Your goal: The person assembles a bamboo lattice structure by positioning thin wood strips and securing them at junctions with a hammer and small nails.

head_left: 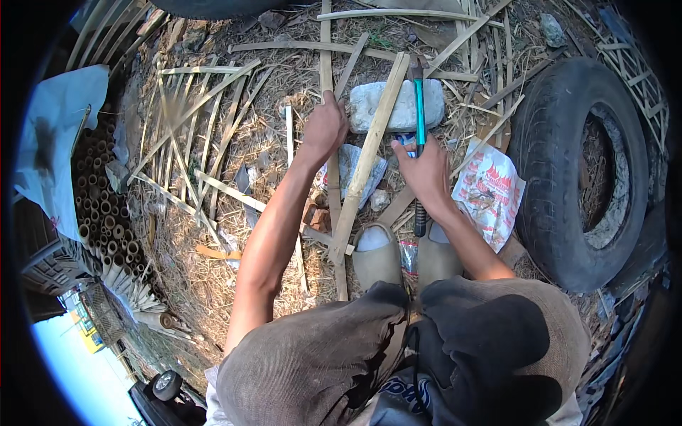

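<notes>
My left hand [325, 128] grips a long narrow bamboo slat [326, 64] that runs away from me over the ground. Beside it a wider bamboo slat [369, 153] lies slanted across a grey stone block [401, 105]. My right hand [426, 174] holds a long blade tool with a teal blade [419, 110] and a dark handle end [420, 221] that sticks out below my palm. The blade points away from me, just right of the wider slat and over the block. My two shoes [376, 255] rest below the slats.
A worn car tyre [582, 163] lies at the right, with a red and white plastic bag [490, 188] beside it. Loose bamboo strips [192, 135] and straw cover the ground. Stacked bamboo tubes [103, 206] sit at the left under a white sheet [60, 128].
</notes>
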The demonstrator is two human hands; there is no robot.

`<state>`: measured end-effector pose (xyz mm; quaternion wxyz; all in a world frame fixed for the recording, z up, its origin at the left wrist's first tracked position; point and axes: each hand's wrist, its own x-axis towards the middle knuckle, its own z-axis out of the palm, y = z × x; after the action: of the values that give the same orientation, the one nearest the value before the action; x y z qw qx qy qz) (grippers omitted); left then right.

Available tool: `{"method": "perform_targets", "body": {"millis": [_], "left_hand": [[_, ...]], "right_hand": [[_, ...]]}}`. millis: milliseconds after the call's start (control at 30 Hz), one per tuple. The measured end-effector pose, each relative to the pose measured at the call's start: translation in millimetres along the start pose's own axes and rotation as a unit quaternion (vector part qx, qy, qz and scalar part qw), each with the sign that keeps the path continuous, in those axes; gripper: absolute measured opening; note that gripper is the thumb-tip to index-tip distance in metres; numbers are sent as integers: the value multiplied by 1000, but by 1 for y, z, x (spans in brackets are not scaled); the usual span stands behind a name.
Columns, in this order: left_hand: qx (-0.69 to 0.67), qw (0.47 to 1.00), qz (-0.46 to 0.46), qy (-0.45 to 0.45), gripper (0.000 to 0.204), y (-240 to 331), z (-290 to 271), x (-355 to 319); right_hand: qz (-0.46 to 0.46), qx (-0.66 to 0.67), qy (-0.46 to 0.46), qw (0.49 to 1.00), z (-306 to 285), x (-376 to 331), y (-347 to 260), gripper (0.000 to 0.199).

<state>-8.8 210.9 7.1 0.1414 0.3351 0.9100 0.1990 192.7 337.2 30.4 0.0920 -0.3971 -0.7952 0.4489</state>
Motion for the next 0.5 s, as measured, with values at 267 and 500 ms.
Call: {"method": "perform_targets", "body": {"millis": [267,500], "left_hand": [[95,992,-55,68,48,3,-17,0],[86,986,-6,143,66,76,14,36]], "right_hand": [[42,50,-20,998,1,-10,-18,32],[52,83,-13,995,-7,-37,3,33]]}}
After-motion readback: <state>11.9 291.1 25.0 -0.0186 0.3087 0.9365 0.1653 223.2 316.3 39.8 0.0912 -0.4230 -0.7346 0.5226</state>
